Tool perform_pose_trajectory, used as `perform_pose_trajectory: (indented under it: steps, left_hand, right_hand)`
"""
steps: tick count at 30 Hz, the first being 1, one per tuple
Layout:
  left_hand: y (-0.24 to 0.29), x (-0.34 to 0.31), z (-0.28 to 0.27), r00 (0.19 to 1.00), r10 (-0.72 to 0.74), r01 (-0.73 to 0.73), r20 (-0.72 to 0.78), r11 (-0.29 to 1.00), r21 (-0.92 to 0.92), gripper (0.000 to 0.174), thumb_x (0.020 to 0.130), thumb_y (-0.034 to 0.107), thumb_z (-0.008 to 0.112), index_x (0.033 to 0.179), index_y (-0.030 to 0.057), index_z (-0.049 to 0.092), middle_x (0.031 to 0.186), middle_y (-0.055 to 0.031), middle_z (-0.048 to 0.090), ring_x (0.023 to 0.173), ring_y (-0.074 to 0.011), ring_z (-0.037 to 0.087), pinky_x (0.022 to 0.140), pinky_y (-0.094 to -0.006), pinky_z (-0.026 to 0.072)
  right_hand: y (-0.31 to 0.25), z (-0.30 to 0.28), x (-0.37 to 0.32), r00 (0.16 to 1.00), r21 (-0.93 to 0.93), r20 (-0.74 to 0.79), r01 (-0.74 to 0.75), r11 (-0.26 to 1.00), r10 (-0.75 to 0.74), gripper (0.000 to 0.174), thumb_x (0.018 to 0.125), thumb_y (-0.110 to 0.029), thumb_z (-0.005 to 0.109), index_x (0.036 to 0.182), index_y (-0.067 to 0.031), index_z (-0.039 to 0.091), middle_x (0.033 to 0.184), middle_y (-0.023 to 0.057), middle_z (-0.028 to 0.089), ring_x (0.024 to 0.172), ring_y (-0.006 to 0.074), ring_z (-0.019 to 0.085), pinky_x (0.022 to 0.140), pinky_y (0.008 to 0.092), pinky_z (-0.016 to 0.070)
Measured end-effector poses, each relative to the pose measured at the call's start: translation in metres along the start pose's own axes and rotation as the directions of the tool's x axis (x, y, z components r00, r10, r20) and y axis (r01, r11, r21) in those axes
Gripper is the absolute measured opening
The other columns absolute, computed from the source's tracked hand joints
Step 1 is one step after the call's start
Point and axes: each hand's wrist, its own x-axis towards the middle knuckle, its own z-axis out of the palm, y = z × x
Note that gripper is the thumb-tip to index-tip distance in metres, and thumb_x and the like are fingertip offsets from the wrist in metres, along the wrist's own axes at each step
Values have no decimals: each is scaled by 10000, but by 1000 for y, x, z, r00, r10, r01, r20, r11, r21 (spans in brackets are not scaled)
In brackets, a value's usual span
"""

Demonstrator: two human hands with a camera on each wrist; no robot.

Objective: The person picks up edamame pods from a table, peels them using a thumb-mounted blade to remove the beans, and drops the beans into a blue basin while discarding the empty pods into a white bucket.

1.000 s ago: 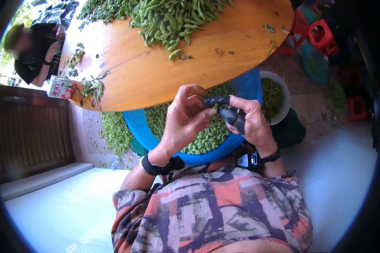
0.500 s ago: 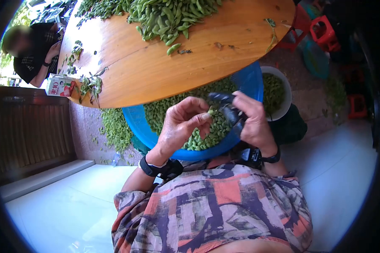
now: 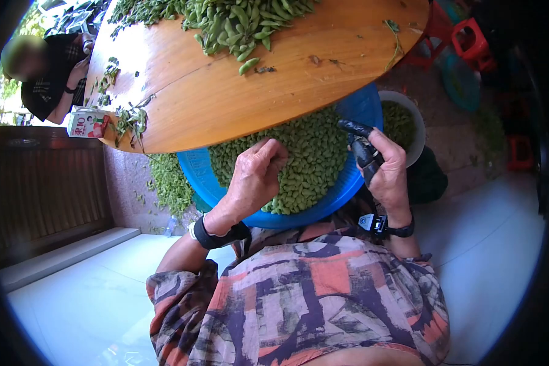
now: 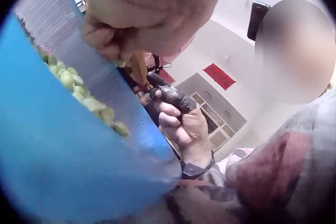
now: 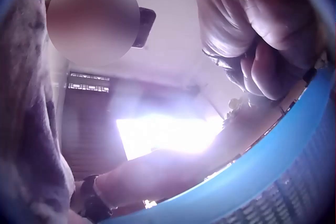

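My left hand (image 3: 256,174) hangs over the left part of the blue basin (image 3: 189,183), its back towards the head camera. Its fingers are curled downward, as the left wrist view also shows; what they may hold is hidden. Below lie shelled green beans (image 3: 311,165), heaped in the basin. Over the basin's right rim is my right hand (image 3: 389,168), with black coverings on its fingers (image 3: 365,152). Its covered index finger points left, apart from the digits below it, and no pod shows at the fingertips. The two hands are well apart.
An orange wooden table (image 3: 323,67) overhangs the basin's far side. A pile of green pods (image 3: 238,27) and a drink carton (image 3: 86,122) sit on it. Green pods or husks (image 3: 168,186) cover floor at left. A white bucket (image 3: 418,128) and red stools (image 3: 473,46) stand right.
My hands have parted from where they met over the basin at a small green pod. The left moved left and turned its back up; the right moved right.
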Motion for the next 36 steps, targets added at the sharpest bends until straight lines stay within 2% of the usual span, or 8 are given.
perform_pose_trajectory:
  steps: [9, 12, 14, 21, 23, 31, 33, 36]
  left_hand:
    - [10, -3, 17, 849, -407, 507, 338, 445, -739, 48, 951, 19, 512, 921, 56, 520, 760, 39, 487, 656, -56, 435, 597, -208, 374]
    - [2, -6, 24, 867, -469, 441, 169, 563, -699, 49, 930, 3, 519, 945, 50, 512, 746, 39, 475, 648, -60, 440, 601, -212, 379]
    - [-3, -8, 21, 974, -226, 215, -2, 929, -301, 97, 903, -15, 527, 971, 50, 504, 744, 36, 466, 645, -60, 445, 596, -218, 392]
    - [0, -4, 17, 947, -319, 298, 29, 845, -445, 128, 889, -38, 564, 987, 22, 507, 717, -3, 508, 619, -73, 495, 581, -230, 435]
    - [27, 11, 12, 910, -357, 379, 210, 517, -768, 105, 921, -33, 567, 1004, 8, 518, 732, -28, 566, 617, -80, 534, 574, -228, 450]
    - [56, 70, -11, 987, 147, -93, 57, 831, -548, 258, 849, -133, 487, 1042, -13, 610, 992, -131, 654, 875, -196, 668, 701, -309, 542]
    - [40, 77, -31, 987, 83, -133, -140, 909, -396, 248, 852, -119, 515, 1038, -1, 629, 1021, -109, 653, 902, -165, 651, 694, -287, 538]
    - [5, 78, -66, 957, -122, 73, -263, 979, -191, 203, 873, -51, 550, 1037, 14, 650, 982, -55, 669, 856, -118, 626, 694, -248, 520]
  right_hand:
    - [-7, 41, -2, 981, 83, 194, 10, 996, -26, 293, 783, 45, 568, 1071, 38, 618, 817, 157, 568, 720, 268, 571, 673, 318, 459]
    - [-12, 34, 1, 988, 49, 149, 39, 998, -46, 293, 844, 16, 568, 1130, 11, 632, 812, 133, 578, 707, 217, 568, 657, 307, 454]
    - [-10, 28, 1, 994, 44, 110, 10, 999, -15, 277, 860, 5, 568, 1129, 8, 637, 803, 123, 580, 699, 194, 565, 654, 303, 455]
    - [2, 7, -2, 986, 78, 5, -168, 983, 168, 261, 886, -110, 618, 1124, -11, 655, 813, 69, 611, 721, 107, 550, 666, 260, 457]
    - [-5, 9, 1, 992, 205, 47, -125, 971, 118, 266, 892, -123, 621, 1130, -4, 645, 834, 62, 604, 743, 100, 548, 679, 257, 457]
    - [9, -22, 5, 963, 382, -250, -1, 924, 105, 415, 939, -415, 509, 1025, -16, 585, 721, -24, 547, 580, 37, 514, 506, 192, 396]
    - [33, -49, 3, 919, 282, -393, 160, 946, -38, 448, 944, -412, 522, 1091, 6, 583, 699, -24, 528, 560, 35, 492, 485, 186, 383]
    - [60, -95, -4, 818, -330, -574, -271, 904, 35, 250, 938, -117, 569, 1159, -32, 648, 805, 103, 672, 679, 166, 610, 633, 292, 487]
